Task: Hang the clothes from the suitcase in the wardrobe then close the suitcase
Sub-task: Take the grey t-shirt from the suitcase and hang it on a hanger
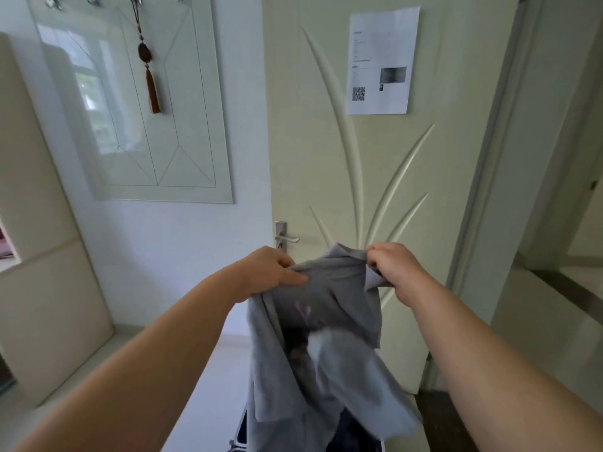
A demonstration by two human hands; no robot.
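Head view, nearest: two bare forearms reach forward and slightly upward from the lower corners, converging toward the middle of the frame.
Left hand [272,272]: fingers curled shut on the top edge of a grey garment [323,340], thumb lying flat along the cloth and pointing right; wrist roughly level, palm turned down.
Right hand [393,264]: fingers bunched tight, pinching a fold of the same garment at its upper right corner; knuckles up, wrist bent a little downward.
Grey garment: held up between both hands in front of the door, hanging limp and crumpled below them; a dark blurred print with a white patch shows on its middle; the lower part is motion-blurred.
Suitcase [243,432]: only a dark sliver with a pale edge shows at the bottom, directly under the hanging cloth; whether it is open cannot be told.
Floor [212,370]: pale and glossy, beneath the arms.
Door [375,177]: cream, with raised leaf-shaped mouldings, just behind the garment; a metal lever handle [285,238] sits above the left hand.
Paper notice [381,60]: stuck high on the door, with a QR code.
Wall panel [137,102]: pale glass, left of the door, reflecting a window.
Tassel ornament [150,73]: brown, hanging from a hook over the panel.
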